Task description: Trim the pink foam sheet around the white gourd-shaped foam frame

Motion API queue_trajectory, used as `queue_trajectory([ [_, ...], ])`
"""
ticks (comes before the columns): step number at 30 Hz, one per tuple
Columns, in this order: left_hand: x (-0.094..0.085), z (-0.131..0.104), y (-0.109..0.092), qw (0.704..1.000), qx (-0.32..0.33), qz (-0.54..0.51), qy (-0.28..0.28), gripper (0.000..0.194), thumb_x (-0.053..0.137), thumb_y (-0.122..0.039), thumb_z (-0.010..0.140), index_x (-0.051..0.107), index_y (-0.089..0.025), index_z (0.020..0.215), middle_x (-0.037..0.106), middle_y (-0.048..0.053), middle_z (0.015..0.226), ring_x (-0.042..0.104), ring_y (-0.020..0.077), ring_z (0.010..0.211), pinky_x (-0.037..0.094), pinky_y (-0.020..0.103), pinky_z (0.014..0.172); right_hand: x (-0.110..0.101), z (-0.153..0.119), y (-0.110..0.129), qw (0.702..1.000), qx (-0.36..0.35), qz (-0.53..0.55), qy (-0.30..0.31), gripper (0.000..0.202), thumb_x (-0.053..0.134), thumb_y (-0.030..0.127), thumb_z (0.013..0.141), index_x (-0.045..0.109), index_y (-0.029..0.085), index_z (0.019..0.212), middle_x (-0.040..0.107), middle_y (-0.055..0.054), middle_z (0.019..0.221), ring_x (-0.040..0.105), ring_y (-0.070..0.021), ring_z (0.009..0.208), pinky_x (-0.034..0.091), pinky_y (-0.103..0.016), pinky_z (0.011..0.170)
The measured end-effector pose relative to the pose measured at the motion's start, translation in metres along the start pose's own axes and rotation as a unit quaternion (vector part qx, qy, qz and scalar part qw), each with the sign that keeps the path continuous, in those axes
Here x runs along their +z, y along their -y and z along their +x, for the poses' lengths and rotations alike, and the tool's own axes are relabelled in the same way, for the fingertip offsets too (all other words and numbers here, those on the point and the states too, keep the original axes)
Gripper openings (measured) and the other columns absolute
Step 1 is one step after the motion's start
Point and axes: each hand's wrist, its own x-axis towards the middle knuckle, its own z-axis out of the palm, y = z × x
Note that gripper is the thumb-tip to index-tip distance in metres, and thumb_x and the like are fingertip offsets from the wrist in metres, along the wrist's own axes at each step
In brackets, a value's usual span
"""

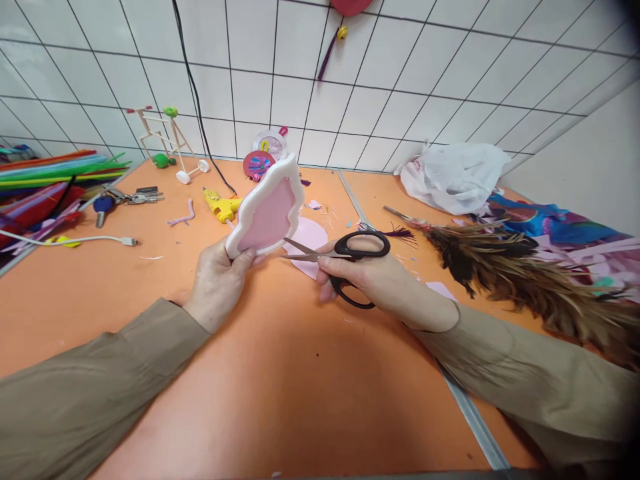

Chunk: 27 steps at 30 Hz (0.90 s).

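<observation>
My left hand [220, 277] grips the lower corner of a wavy-edged foam piece [267, 213], pink in the middle with a thick white border, held up off the table at a tilt. In my right hand [357, 273] is a pair of black-handled scissors [361, 245]. The blades are parted and point left, their tips close to the foam piece's lower right edge; whether they touch it I cannot tell. Behind the blades a pink paper sheet [313, 235] lies on the orange table [280, 387], partly hidden by the hand and the foam.
A yellow glue gun [220, 205] lies behind my left hand. Keys [135, 195], a white cable [100, 237] and a stick model [170, 143] are on the left. At right are a brown feather duster [510, 267] and a white plastic bag [450, 177].
</observation>
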Motion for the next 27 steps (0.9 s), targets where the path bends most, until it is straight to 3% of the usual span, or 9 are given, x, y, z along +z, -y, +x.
queue_trajectory([
  [10, 0.001, -0.002, -0.002, 1.000, -0.020, 0.013, 0.009, 0.017, 0.072, -0.028, 0.075, 0.074, -0.015, 0.085, 0.075, 0.004, 0.079, 0.070, 0.0244, 0.083, 0.054, 0.037, 0.084, 0.001, -0.001, 0.001, 1.000, 0.001, -0.022, 0.002, 0.024, 0.063, 0.032, 0.082, 0.059, 0.024, 0.059, 0.068, -0.005, 0.060, 0.071, -0.0235, 0.061, 0.053, -0.038, 0.065],
  [18, 0.001, -0.002, -0.004, 0.999, 0.002, 0.041, 0.016, 0.010, 0.071, -0.025, 0.073, 0.073, -0.017, 0.079, 0.074, 0.003, 0.072, 0.070, 0.0241, 0.076, 0.054, 0.035, 0.077, 0.002, 0.003, 0.001, 1.000, 0.007, 0.000, 0.004, 0.021, 0.063, 0.029, 0.082, 0.060, 0.022, 0.062, 0.068, -0.004, 0.058, 0.070, -0.0203, 0.060, 0.055, -0.034, 0.065],
  [27, -0.001, 0.001, 0.006, 1.000, -0.006, 0.030, -0.004, 0.015, 0.073, -0.030, 0.071, 0.072, -0.018, 0.078, 0.072, 0.003, 0.071, 0.067, 0.0238, 0.077, 0.052, 0.039, 0.085, 0.003, 0.001, -0.006, 1.000, 0.008, 0.021, 0.002, 0.020, 0.065, 0.033, 0.082, 0.060, 0.023, 0.065, 0.067, -0.002, 0.061, 0.070, -0.0213, 0.059, 0.054, -0.035, 0.063],
])
